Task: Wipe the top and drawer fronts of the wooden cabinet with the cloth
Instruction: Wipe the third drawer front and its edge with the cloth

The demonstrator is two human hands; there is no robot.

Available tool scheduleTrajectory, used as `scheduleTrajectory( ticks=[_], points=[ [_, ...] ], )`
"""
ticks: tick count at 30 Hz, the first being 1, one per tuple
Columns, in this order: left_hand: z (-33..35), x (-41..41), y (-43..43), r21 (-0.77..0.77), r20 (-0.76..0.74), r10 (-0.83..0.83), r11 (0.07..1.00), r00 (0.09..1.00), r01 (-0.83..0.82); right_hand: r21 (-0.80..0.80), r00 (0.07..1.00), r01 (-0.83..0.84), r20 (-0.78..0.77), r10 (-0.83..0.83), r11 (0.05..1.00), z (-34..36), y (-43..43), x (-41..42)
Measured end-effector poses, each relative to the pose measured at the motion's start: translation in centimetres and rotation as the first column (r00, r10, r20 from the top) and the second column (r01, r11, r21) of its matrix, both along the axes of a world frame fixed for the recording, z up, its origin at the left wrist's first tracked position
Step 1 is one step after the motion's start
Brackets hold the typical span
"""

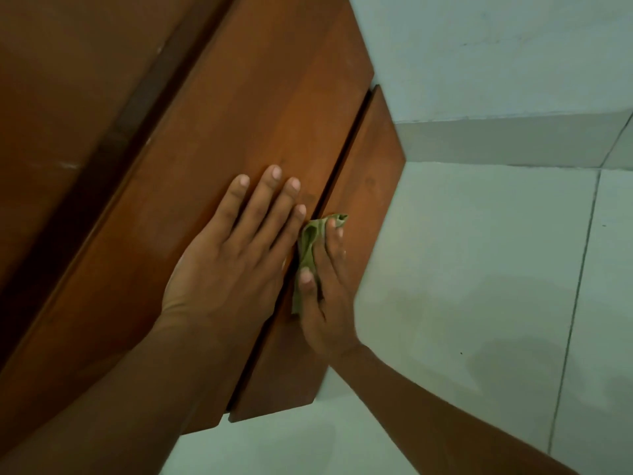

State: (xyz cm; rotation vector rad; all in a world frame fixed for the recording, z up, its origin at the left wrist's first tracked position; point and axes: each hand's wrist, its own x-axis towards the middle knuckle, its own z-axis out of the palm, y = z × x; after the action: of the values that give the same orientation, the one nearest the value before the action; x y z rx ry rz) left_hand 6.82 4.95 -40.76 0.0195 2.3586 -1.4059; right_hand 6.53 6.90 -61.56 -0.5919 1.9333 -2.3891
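Observation:
I look steeply down the front of the reddish-brown wooden cabinet [239, 114]. My left hand [233, 255] lies flat with fingers spread on the upper drawer front [274, 97]. My right hand [325, 296] presses a crumpled green cloth [308, 245] against the lower drawer front [373, 173], right beside the dark gap [346, 156] between the two drawers. The cloth is mostly hidden under my right fingers. The cabinet top [68, 80] fills the upper left of the view.
Pale tiled floor [479, 269] spreads to the right and below the cabinet. A pale wall [479, 46] with a low skirting [496, 142] runs behind the cabinet's far end.

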Motion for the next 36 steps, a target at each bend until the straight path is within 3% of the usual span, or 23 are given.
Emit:
scheduleTrajectory(
  ticks=[2, 7, 13, 20, 22, 25, 26, 28, 30, 32, 34, 36],
  points=[
    [0.0, 0.0, -0.1, 0.01, -0.009, -0.001, 1.0, 1.0, 0.001, 0.081, 0.996, 0.015, -0.086, -0.008, 0.997, -0.4, -0.8, -1.5],
    [-0.1, -0.2, -0.1, 0.015, -0.005, -0.006, 1.0, 1.0, 0.006, 0.106, 0.988, 0.121, -0.11, -0.11, 0.987, -1.3, -1.7, -9.3],
    [0.0, -0.3, -0.1, 0.021, 0.012, 0.029, 0.999, 1.0, -0.029, 0.124, 0.982, 0.129, 0.119, -0.144, 0.984, -1.1, -2.2, -18.8],
    [-0.1, -0.5, -0.1, 0.053, 0.028, 0.057, 0.997, 0.998, -0.059, 0.229, 0.96, 0.128, 0.217, -0.179, 0.965, -0.6, -1.2, -22.1],
    [0.0, -0.4, 0.0, 0.051, 0.023, 0.049, 0.997, 0.999, -0.051, 0.313, 0.913, 0.158, 0.316, -0.26, 0.936, -0.2, -0.2, -22.8],
    [0.0, -0.4, -0.1, 0.084, 0.004, 0.052, 0.995, 0.999, -0.052, 0.427, 0.741, -0.073, 0.628, -0.238, 0.901, 0.9, 2.8, -24.0],
    [-0.1, -0.3, -0.2, 0.11, -0.013, 0.05, 0.993, 0.999, -0.048, 0.474, 0.716, -0.195, 0.667, -0.205, 0.859, 1.3, 3.8, -24.2],
    [-0.1, -0.2, 0.1, 0.168, -0.047, 0.078, 0.983, 0.996, -0.069, 0.548, 0.762, -0.357, 0.639, -0.103, 0.757, 3.1, 5.3, -23.9],
    [0.1, -0.3, 0.8, 0.24, -0.072, 0.143, 0.963, 0.987, -0.122, 0.551, 0.796, -0.505, 0.594, 0.113, 0.665, 6.6, 6.5, -23.6],
    [0.7, -0.6, 1.9, 0.351, -0.059, 0.221, 0.918, 0.973, -0.187, 0.641, 0.764, -0.642, 0.582, 0.279, 0.42, 10.5, 7.8, -22.9],
    [2.1, -0.9, 3.1, 0.532, -0.029, 0.325, 0.806, 0.945, -0.261, 0.807, 0.788, -0.574, 0.5, 0.358, 0.136, 13.7, 8.9, -22.9],
    [3.3, -1.2, 4.0, 0.674, 0.01, 0.43, 0.664, 0.903, -0.323, 0.895, 0.811, -0.446, 0.394, 0.433, 0.02, 15.8, 9.1, -24.1]
  ],
)
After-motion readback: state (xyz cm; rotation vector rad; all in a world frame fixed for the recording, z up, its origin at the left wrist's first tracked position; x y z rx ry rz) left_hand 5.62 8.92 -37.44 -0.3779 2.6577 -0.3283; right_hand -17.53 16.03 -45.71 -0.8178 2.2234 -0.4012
